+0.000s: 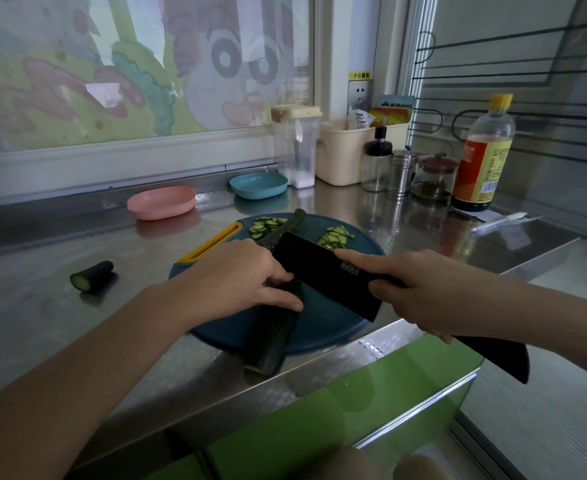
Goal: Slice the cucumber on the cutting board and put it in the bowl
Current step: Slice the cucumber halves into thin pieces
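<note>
Cucumber [274,336] long, dark-skinned, cleaver [320,270] flat, black, rectangular

White "BUCK" mark on the black cleaver blade [320,271]; yellow "小心触电" sticker [360,75] above the wall socket [358,92]

A sauce bottle [482,157] stands just beside a lidded glass jar [436,180].

The counter [42,306] is brushed steel, dully reflective. The board [323,327] looks like matt blue plastic, the knife [320,268] blade matt black. The pink bowl [162,202] and blue bowl [258,185] are smooth plastic. The cucumber [274,337] skin shines slightly.
</note>
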`<state>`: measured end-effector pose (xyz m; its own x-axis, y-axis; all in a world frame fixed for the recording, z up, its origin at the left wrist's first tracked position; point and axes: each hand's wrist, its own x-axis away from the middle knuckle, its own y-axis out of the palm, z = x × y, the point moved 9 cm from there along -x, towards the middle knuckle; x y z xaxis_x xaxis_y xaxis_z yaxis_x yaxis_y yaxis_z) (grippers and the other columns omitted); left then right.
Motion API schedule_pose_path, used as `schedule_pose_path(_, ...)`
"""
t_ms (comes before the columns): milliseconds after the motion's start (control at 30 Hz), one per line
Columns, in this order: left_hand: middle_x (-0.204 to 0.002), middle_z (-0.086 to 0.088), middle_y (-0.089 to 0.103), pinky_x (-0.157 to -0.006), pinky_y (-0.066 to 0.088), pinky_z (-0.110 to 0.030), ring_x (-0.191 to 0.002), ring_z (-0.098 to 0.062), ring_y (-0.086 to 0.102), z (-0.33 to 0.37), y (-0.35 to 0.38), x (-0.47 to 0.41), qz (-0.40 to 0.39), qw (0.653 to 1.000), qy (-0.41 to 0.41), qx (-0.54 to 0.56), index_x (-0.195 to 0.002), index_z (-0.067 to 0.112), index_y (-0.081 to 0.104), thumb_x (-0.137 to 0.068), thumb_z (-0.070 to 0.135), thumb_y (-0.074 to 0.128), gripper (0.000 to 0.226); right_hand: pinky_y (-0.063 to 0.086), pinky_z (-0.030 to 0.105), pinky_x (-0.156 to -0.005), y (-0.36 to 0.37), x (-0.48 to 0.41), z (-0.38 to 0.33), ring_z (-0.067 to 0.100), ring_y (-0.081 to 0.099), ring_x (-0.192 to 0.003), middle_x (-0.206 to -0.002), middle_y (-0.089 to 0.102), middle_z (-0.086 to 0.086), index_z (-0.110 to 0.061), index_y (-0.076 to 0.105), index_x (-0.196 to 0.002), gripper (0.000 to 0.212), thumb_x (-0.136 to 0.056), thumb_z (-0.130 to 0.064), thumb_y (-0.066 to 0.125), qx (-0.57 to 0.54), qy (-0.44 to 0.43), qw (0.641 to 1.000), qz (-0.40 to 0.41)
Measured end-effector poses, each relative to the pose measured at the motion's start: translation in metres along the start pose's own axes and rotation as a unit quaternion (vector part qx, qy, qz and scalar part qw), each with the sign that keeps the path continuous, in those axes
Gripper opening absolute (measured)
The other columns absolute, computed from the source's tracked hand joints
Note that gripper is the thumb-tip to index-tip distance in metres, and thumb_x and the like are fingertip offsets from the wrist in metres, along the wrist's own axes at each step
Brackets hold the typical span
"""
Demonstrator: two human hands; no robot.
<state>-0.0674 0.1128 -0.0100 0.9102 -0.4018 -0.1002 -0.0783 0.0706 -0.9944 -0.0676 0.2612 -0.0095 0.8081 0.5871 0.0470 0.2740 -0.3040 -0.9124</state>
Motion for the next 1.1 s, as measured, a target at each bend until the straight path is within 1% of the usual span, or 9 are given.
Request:
schedule_pose_path(100, -0.103, 0.009, 0.071, -0.072, 0.042, -0.019, -0.077, 0.003, 0.053, -0.001, 0.001, 0.0, -0.005, 1.0, 0.0, -0.007, -0.123, 0.028, 0.063, -0.079, 0.061, 0.053, 0.056, 0.046, 0.016, -0.041, -0.001, -0.001, -0.002, 0.004, 0.045, -0.033, -0.056, 0.049, -0.003, -0.058, 0.019, -0.14, 0.054, -0.101, -0.023, 0.034, 0.02, -0.008, 1.0, -0.007)
schedule_pose_path(267, -0.102, 0.008, 0.07, -0.06, 0.032, -0.011, -0.06, 0.005, 0.045, -0.001, 0.002, -0.002, -0.015, 1.0, 0.004, -0.019, -0.126, 0.029, 0.06, -0.08, 0.061, 0.052, 0.057, 0.045, 0.016, -0.043, -0.002, -0.004, -0.003, 0.002, 0.046, -0.033, -0.057, 0.049, -0.002, -0.056, 0.016, -0.141, 0.055, -0.102, -0.022, 0.033, 0.043, -0.022, 0.999, -0.02)
schedule_pose_path(400, -0.098, 0.007, 0.071, -0.064, 0.037, -0.017, -0.069, -0.002, 0.052, -0.002, 0.005, -0.003, -0.025, 0.999, 0.004, -0.029, -0.123, 0.03, 0.063, -0.078, 0.065, 0.048, 0.058, 0.047, 0.019, -0.051, 0.005, -0.008, -0.008, -0.003, 0.048, -0.036, -0.068, 0.055, 0.003, -0.054, 0.011, -0.143, 0.056, -0.102, -0.022, 0.03, 0.096, -0.03, 0.995, -0.016)
schedule_pose_path(533, -0.089, 0.004, 0.071, -0.069, 0.043, -0.028, -0.073, -0.009, 0.059, -0.003, 0.006, -0.003, -0.025, 1.0, 0.002, -0.015, -0.116, 0.03, 0.067, -0.071, 0.072, 0.039, 0.067, 0.046, 0.023, -0.054, 0.011, -0.012, -0.009, 0.007, 0.045, -0.038, -0.064, 0.053, 0.001, -0.053, 0.008, -0.143, 0.055, -0.102, -0.024, 0.029, 0.14, -0.037, 0.989, 0.009)
schedule_pose_path(600, -0.089, 0.003, 0.071, -0.07, 0.043, -0.027, -0.075, -0.01, 0.06, -0.003, 0.005, -0.003, -0.021, 1.0, 0.005, -0.017, -0.116, 0.031, 0.067, -0.069, 0.073, 0.037, 0.07, 0.046, 0.023, -0.054, 0.012, -0.012, -0.006, 0.004, 0.046, -0.038, -0.06, 0.049, -0.001, -0.054, 0.009, -0.143, 0.055, -0.102, -0.024, 0.029, 0.131, -0.032, 0.991, 0.012)
schedule_pose_path(700, -0.099, 0.005, 0.072, -0.07, 0.041, -0.023, -0.079, -0.006, 0.059, -0.002, 0.003, -0.002, -0.009, 1.0, 0.003, -0.021, -0.122, 0.031, 0.064, -0.076, 0.066, 0.047, 0.06, 0.05, 0.026, -0.058, 0.009, -0.009, 0.002, 0.008, 0.045, -0.035, -0.061, 0.051, -0.001, -0.054, 0.012, -0.143, 0.055, -0.101, -0.023, 0.03, 0.11, -0.014, 0.994, 0.017)
schedule_pose_path(800, -0.113, 0.01, 0.068, -0.066, 0.035, -0.013, -0.085, 0.001, 0.056, 0.001, 0.0, -0.001, 0.007, 1.0, 0.011, -0.017, -0.125, 0.029, 0.061, -0.079, 0.062, 0.052, 0.058, 0.045, 0.018, -0.046, 0.005, -0.007, 0.007, 0.002, 0.047, -0.034, -0.059, 0.052, 0.0, -0.054, 0.017, -0.142, 0.054, -0.101, -0.021, 0.032, 0.061, -0.004, 0.998, 0.011)
schedule_pose_path(967, -0.088, 0.004, 0.071, -0.067, 0.039, -0.021, -0.074, -0.008, 0.059, 0.002, 0.002, -0.001, -0.007, 0.999, 0.013, -0.028, -0.112, 0.029, 0.069, -0.079, 0.066, 0.046, 0.055, 0.044, 0.016, -0.044, -0.003, -0.004, 0.002, 0.002, 0.046, -0.033, -0.054, 0.048, -0.005, -0.056, 0.023, -0.14, 0.054, -0.1, -0.022, 0.036, 0.013, -0.014, 1.0, 0.024)
schedule_pose_path(1100, -0.093, 0.005, 0.072, -0.072, 0.043, -0.025, -0.079, -0.008, 0.062, 0.004, 0.0, -0.001, 0.0, 0.999, 0.025, -0.027, -0.114, 0.03, 0.069, -0.074, 0.071, 0.038, 0.065, 0.044, 0.017, -0.045, -0.004, -0.002, -0.001, 0.003, 0.046, -0.033, -0.045, 0.049, -0.007, -0.057, 0.023, -0.139, 0.055, -0.1, -0.021, 0.037, 0.009, -0.02, 1.0, 0.014)
